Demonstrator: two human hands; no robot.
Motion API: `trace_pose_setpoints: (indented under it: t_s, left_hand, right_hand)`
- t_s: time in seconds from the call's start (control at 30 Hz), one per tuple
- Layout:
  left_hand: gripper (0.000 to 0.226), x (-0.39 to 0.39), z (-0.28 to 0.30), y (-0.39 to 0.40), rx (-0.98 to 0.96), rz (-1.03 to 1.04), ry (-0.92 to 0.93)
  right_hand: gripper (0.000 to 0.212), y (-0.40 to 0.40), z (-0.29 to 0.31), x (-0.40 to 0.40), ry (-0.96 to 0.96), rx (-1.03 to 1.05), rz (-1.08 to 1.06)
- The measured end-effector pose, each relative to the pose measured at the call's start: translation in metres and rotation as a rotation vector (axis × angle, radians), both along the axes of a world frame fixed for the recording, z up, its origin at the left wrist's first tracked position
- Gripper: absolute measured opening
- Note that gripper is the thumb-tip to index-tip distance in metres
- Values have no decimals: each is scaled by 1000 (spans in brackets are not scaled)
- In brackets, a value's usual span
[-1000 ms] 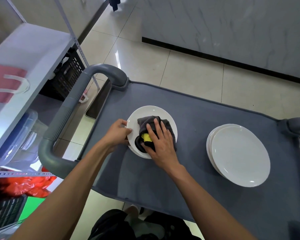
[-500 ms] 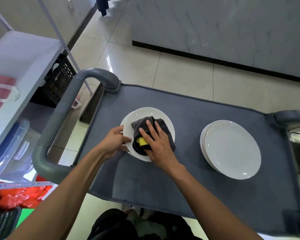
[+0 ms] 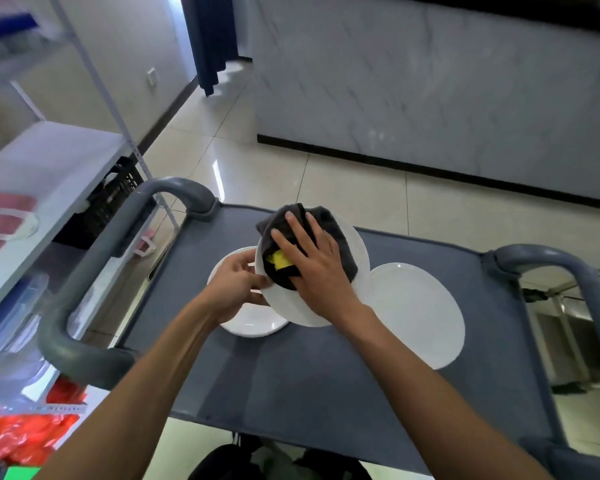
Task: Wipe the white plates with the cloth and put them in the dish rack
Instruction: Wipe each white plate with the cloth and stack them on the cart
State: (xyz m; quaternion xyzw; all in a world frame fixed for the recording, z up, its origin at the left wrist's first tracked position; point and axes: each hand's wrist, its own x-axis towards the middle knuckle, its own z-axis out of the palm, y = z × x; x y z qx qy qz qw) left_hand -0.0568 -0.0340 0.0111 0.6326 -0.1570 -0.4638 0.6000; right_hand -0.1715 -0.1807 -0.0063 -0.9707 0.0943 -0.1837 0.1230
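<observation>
The right hand (image 3: 317,271) lies flat with its fingers spread wide, pressing the dark grey cloth (image 3: 329,244) against the face of a white plate (image 3: 291,306); a yellow patch of the cloth shows beside the thumb. The left hand (image 3: 236,289) pinches that plate's left rim, thumb on top and fingers curled underneath. The plate is up off the cart, tilted toward the person. Directly below it, another white plate (image 3: 257,323) lies flat on the grey cart top (image 3: 326,375), partly hidden by the left hand. To the right, a stack of white plates (image 3: 420,313) rests on the cart, its edge tucked just behind the raised plate. Grey handles (image 3: 84,278) curve up at both ends of the cart. A metal shelving unit (image 3: 49,161) stands off to the left, on a tiled floor (image 3: 361,188).
</observation>
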Motion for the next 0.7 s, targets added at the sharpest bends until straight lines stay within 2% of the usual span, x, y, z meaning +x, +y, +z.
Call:
trace_pose_setpoints:
  t_s: [0.17, 0.4, 0.7]
  left_hand:
    - [41, -19, 16, -20, -34, 41, -44]
    - [40, -44, 22, -38, -84, 135, 6]
    - [37, -70, 26, -65, -118, 367, 96]
  right_hand:
    - [64, -28, 24, -13, -54, -67, -41]
    - [59, -68, 45, -37, -65, -86, -186]
    - [56, -84, 40, -83, -131, -59, -132]
